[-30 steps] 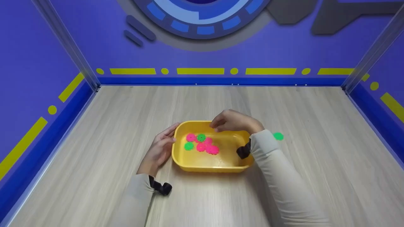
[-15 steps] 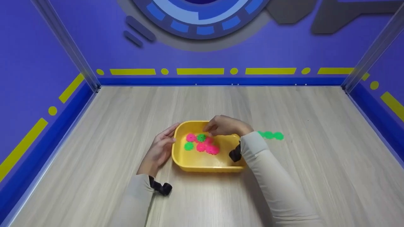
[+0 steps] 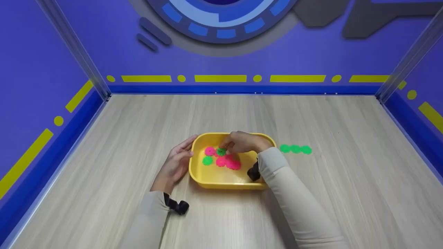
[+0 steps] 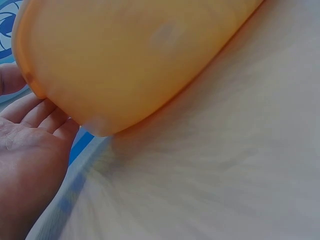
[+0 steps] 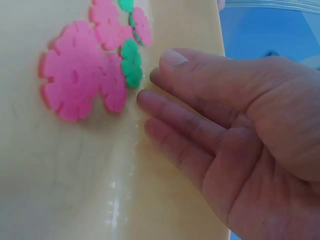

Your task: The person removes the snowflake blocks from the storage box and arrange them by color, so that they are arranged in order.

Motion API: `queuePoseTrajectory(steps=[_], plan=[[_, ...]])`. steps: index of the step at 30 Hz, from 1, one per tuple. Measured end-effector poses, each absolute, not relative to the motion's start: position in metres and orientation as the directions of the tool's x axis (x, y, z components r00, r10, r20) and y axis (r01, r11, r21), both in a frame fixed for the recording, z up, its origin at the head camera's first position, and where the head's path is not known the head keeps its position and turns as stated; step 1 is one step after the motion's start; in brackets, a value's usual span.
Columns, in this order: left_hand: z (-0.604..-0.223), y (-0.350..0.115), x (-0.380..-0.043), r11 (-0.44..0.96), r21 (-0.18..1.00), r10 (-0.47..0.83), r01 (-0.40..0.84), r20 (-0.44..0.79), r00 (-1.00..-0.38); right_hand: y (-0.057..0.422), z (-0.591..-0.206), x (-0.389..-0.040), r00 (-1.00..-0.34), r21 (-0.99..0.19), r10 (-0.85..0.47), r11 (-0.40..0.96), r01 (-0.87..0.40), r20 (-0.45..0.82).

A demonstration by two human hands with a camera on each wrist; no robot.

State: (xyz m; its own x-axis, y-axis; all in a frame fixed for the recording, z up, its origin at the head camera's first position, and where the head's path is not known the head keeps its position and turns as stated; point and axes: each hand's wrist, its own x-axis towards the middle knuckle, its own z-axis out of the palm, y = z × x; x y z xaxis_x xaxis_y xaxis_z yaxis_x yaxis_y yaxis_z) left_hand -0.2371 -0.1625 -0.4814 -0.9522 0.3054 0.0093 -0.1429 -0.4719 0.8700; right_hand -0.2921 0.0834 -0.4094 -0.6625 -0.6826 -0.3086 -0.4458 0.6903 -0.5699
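Observation:
A yellow plastic basin stands on the table with several pink notched discs and a few green ones lying in it. My left hand grips the basin's left end, thumb at the rim and fingers along the outer wall, as the left wrist view also shows. Inside the basin, my right hand reaches down with nothing in its grasp. Its fingertips are right by a green notched disc; in the right wrist view, thumb and fingers are apart from that green disc.
Right of the basin, three green discs lie in a row on the wooden table. Blue-purple panels with yellow marks wall the table at the back and both sides. Each wrist wears a black camera.
My right hand has moved left and down into the basin, toward the green disc. Its sleeve has uncovered the green row on the table. My left hand has stayed put.

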Motion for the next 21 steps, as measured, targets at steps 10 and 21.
queuePoseTrajectory(steps=[10, 21], plan=[[-0.4813, -0.1622, -0.2371, -0.468, 0.871, 0.305, -0.151, -0.002, -0.952, 0.0801, -0.4139, -0.2901, -0.669, -0.558, -0.666, 0.709, -0.431, -0.329], [-0.4811, -0.1614, -0.2377, -0.463, 0.876, 0.292, -0.133, 0.009, -0.956, 0.077, -0.4176, -0.2859, -0.697, -0.545, -0.631, 0.737, -0.4, -0.341]])
